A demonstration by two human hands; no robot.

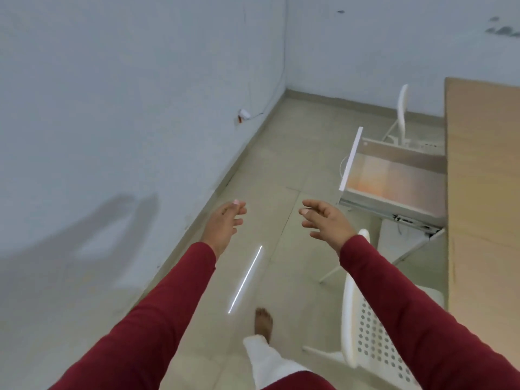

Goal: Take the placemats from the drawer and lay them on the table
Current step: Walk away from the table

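Note:
A drawer [394, 198] with a white front stands pulled out from under the wooden table [484, 170] at the right. Its inside shows a pale orange-pink surface; I cannot tell whether that is a placemat. My left hand [225, 223] reaches forward over the floor, fingers apart, holding nothing. My right hand [326, 220] is also stretched out with fingers spread and nothing in it, just left of and below the drawer's near corner, not touching it.
A white perforated chair [365, 327] stands close by at the right, beside the table. A second white chair [402, 114] is beyond the drawer. The white wall [126, 122] runs along the left. My bare foot [263, 322] is on the tiled floor.

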